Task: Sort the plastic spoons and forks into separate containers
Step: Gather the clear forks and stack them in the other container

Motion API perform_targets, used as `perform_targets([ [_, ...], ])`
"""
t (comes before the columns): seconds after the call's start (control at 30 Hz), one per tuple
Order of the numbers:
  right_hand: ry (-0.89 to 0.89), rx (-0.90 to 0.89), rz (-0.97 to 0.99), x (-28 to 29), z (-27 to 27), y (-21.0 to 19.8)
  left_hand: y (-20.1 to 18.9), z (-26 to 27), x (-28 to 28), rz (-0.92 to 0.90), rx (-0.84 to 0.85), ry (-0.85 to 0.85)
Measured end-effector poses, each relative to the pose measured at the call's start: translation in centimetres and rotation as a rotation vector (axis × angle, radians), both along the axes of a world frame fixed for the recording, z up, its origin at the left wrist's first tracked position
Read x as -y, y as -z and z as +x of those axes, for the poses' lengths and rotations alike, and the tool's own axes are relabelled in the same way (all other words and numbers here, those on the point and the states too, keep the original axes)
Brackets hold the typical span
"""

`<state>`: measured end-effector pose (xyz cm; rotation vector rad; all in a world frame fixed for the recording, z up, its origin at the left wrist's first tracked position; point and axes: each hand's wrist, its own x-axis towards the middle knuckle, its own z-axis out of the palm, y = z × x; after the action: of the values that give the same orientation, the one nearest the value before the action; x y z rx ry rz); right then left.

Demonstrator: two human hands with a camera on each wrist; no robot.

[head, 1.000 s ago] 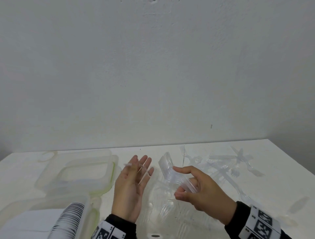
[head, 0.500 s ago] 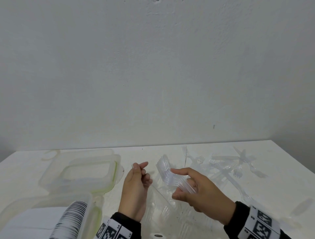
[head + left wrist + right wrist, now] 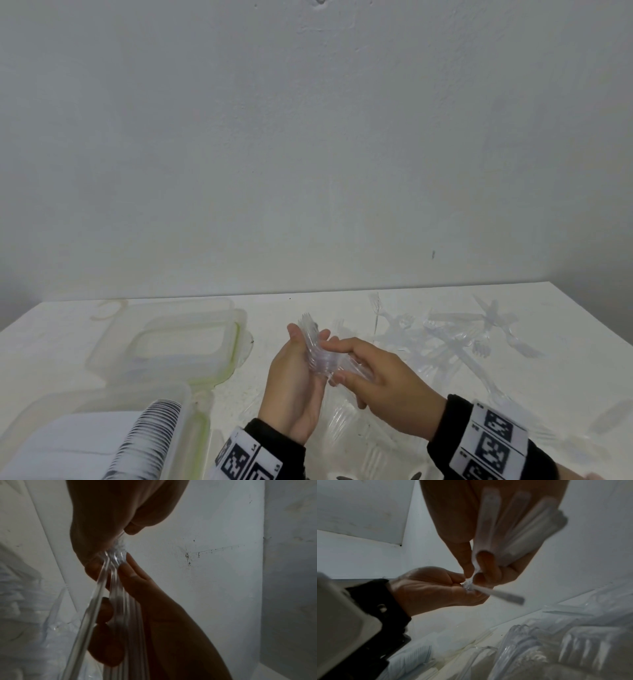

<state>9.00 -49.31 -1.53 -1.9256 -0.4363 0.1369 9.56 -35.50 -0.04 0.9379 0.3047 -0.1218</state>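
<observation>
Both the left hand [image 3: 294, 373] and the right hand [image 3: 380, 380] pinch the fork stack [image 3: 317, 353]; light, slick, brittle plastic, best gripped at the handles.

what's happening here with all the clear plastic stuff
A person is sorting clear plastic cutlery at a white table. The right hand grips a stacked bundle of forks, and the left hand pinches the bundle's head end. Loose forks lie scattered at the right; a container at the near left holds a row of stacked spoons.
</observation>
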Motion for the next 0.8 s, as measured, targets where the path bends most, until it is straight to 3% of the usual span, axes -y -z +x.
perform_targets([
  [0.23, -0.083, -0.034, -0.018, 0.4, -0.1, -0.4, 0.4, 0.4, 0.0, -0.029, -0.049, -0.04],
  [0.4, -0.199, -0.306, 0.146, 0.3, -0.2, -0.2, 0.1, 0.4, -0.3, -0.066, -0.023, -0.048],
  [0.6, -0.257, -0.346, 0.188, 0.5, -0.4, -0.3, 0.6, 0.4, -0.7, 0.063, 0.038, -0.046],
  [0.8, -0.306, -0.377, 0.196, 0.7, -1.0, -0.6, 0.3, 0.3, -1.1, -0.015, 0.006, -0.057],
])
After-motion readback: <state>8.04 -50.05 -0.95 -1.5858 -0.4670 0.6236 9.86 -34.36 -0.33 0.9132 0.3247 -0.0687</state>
